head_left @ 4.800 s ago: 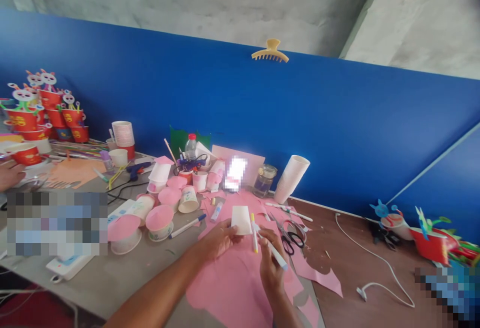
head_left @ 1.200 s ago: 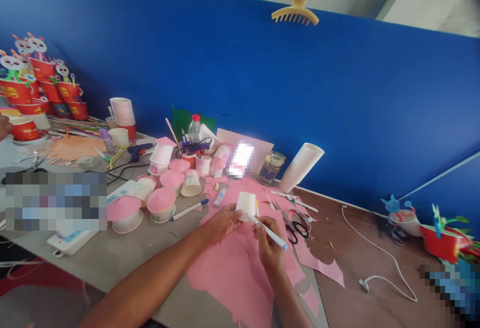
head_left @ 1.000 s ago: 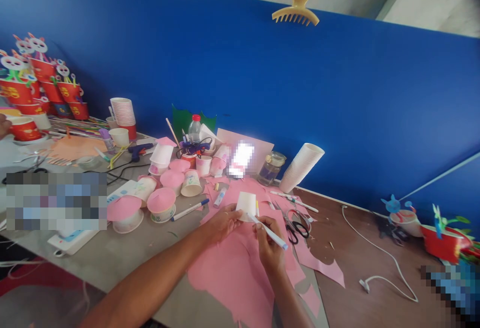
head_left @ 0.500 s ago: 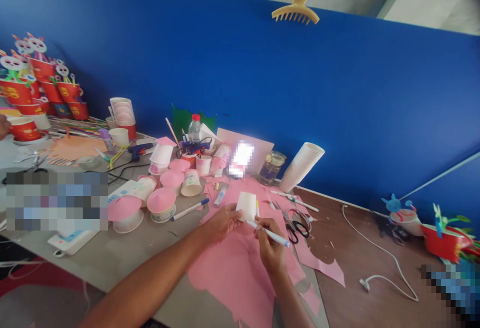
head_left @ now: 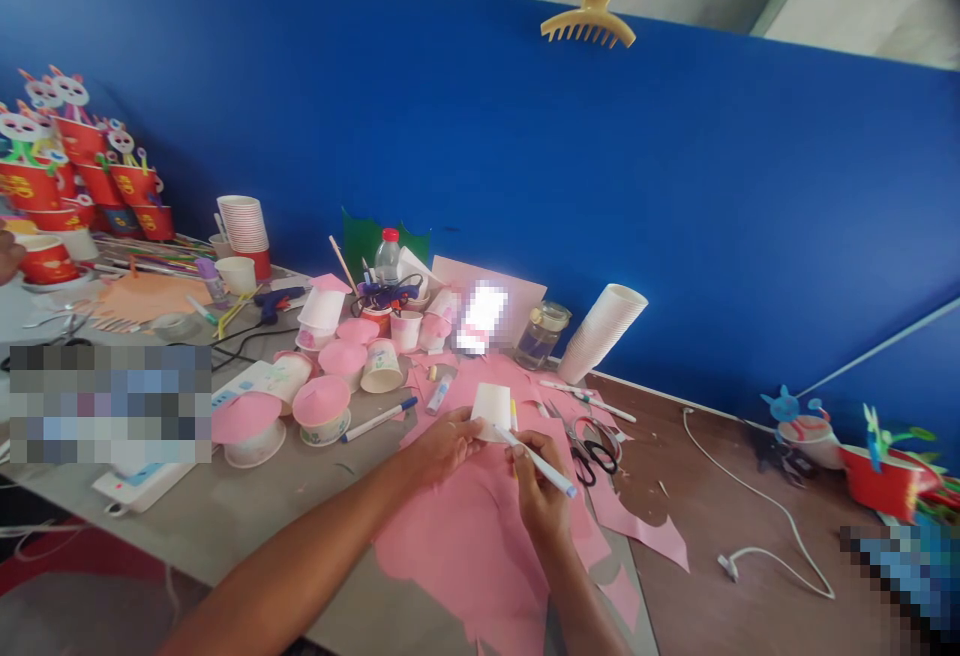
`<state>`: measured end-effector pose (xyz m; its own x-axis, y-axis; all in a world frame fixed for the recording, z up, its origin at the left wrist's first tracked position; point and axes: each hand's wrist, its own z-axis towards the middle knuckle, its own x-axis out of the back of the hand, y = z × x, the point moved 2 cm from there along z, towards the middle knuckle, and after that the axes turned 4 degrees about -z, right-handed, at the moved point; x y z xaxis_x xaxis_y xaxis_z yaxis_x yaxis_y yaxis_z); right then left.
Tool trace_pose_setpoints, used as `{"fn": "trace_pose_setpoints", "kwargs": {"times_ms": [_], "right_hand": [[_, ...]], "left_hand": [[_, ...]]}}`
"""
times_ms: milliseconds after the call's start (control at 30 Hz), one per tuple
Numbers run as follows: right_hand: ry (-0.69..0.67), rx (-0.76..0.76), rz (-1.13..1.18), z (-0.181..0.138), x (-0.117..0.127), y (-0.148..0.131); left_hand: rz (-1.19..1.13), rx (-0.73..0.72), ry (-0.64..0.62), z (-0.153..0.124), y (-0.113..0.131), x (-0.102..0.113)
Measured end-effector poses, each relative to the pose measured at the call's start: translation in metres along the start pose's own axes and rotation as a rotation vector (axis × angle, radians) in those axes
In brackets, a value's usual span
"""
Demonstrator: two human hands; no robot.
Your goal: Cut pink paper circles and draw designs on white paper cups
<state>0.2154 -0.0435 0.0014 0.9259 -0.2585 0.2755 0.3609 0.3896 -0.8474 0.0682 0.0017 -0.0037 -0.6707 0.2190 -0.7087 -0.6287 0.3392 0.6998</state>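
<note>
L hand has white paper cup pinched at its lower L side, fingers closed on it, thumb in front; cup is held up over pink paper on the worktop, approx. centre of view. R hand in a pen-type grip, fingers closed round white marker w/ light-blue end pointing down-R, tip end over cup's lower R wall; can't confirm tip contact, & cup's too small in view to tell if there are any marks on it. Change vs approx. half a sec ago: marker lay flatter w/ tip down by cup's bottom edge; now it's angled steeper, tip back up over the wall. L hand & cup pretty much same spot. Reads as small marker strokes on the cup, mid-work, L just steadying (judgement). Yellow marker just R of cup, mostly hidden by cup + R hand. Black-handled scissors on the paper R of R hand; blue-capped pen on worktop, L of the paper. Further L, grp of cups w/ pink paper tops. Back R: leaning stack of white cups, glass jar beside it.
</note>
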Motion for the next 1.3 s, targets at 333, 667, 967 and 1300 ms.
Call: {"fn": "trace_pose_setpoints", "kwargs": {"times_ms": [333, 667, 967, 1300], "right_hand": [[0.020, 0.007, 0.009, 0.001, -0.001, 0.003], [0.113, -0.021, 0.059, 0.007, 0.002, -0.010], [0.145, -0.101, 0.145, 0.010, 0.004, -0.013], [0.147, -0.143, 0.174, 0.012, 0.004, -0.014]], "left_hand": [[0.010, 0.011, -0.020, -0.001, 0.002, -0.002], [0.006, 0.061, -0.005, 0.000, 0.001, 0.001], [-0.032, 0.049, -0.043, 0.001, 0.001, 0.003], [-0.172, 0.040, 0.002, 0.003, 0.004, 0.010]]}}
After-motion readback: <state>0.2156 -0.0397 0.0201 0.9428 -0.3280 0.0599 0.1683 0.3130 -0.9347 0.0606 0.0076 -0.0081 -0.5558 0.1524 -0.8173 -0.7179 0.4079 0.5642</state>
